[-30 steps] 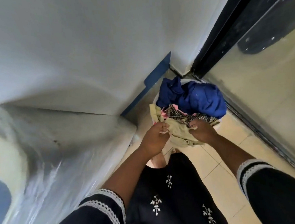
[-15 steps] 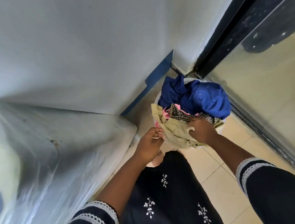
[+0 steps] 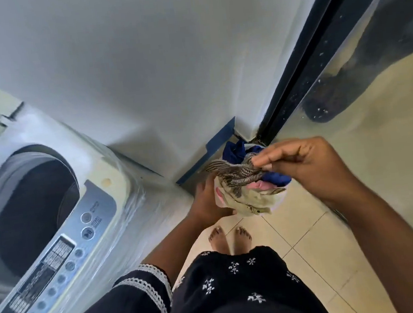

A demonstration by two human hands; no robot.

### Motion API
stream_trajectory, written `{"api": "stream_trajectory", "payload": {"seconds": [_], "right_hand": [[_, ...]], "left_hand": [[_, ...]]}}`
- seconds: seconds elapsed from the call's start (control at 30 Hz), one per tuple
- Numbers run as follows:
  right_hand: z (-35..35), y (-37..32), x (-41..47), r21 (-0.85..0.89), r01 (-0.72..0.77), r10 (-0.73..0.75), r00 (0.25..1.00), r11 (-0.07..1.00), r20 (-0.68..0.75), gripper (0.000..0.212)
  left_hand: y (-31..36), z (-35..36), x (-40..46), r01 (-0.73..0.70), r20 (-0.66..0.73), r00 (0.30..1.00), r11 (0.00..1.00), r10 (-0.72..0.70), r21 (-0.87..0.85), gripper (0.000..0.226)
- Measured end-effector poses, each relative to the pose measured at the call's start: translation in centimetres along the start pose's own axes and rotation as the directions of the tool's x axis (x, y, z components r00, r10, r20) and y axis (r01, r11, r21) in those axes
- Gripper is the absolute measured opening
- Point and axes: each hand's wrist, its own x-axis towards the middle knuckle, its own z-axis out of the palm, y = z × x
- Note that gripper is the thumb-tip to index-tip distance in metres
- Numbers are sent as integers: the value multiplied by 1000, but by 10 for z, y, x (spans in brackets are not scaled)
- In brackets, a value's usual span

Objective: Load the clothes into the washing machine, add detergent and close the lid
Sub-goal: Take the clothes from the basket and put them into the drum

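Observation:
A top-loading washing machine [image 3: 99, 220] wrapped in clear plastic stands at the left, its lid up and its dark drum [image 3: 31, 209] showing. A bundle of clothes [image 3: 245, 190], patterned, beige, pink and blue, hangs above the floor in the corner. My right hand [image 3: 304, 165] pinches the patterned cloth at the top of the bundle. My left hand [image 3: 205, 202] holds the bundle from below on its left side. A white basket rim [image 3: 280, 200] peeks out under the clothes; most of it is hidden.
A white wall [image 3: 164, 71] runs behind the machine. A dark-framed glass door [image 3: 359, 87] closes off the right side. Beige floor tiles [image 3: 313, 247] lie between them, with bare feet [image 3: 230, 236] below the bundle.
Both hands have lifted the clothes up from the basket, the right hand rising higher. The view has swung left, bringing the machine's drum and control panel into sight.

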Motion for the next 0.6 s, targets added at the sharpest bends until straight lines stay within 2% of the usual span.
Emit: {"api": "stream_trajectory", "payload": {"seconds": [0.07,0.17,0.23,0.3,0.37,0.47,0.53,0.6], "right_hand": [[-10,-39,-17,34,118,-118,993,992,-9,26],[-24,-72,-38,113,236,-235,972,965,-21,22],[-30,-81,-48,181,264,-265,964,948,-17,20],[-34,-79,-54,199,267,-266,964,943,-31,19],[-36,-66,-57,184,241,-229,970,953,-82,20],[-38,-30,-56,40,163,-153,971,986,-185,25],[-36,-1,-53,-126,35,-64,970,991,-233,33],[-31,24,-51,-321,-108,42,977,941,-207,34]], "left_hand": [[1,0,-8,-14,-105,994,997,6,-75,118],[9,2,-17,-101,-279,959,983,55,-154,106],[18,3,-21,-177,-335,935,971,115,-161,81],[26,4,-25,-239,-352,919,961,177,-139,42],[32,5,-28,-255,-381,906,956,182,-149,21],[37,1,-37,-246,-414,906,909,93,-335,17],[37,-3,-42,-257,-417,906,872,68,-417,19],[36,-5,-48,-297,-427,900,844,90,-447,19]]}}
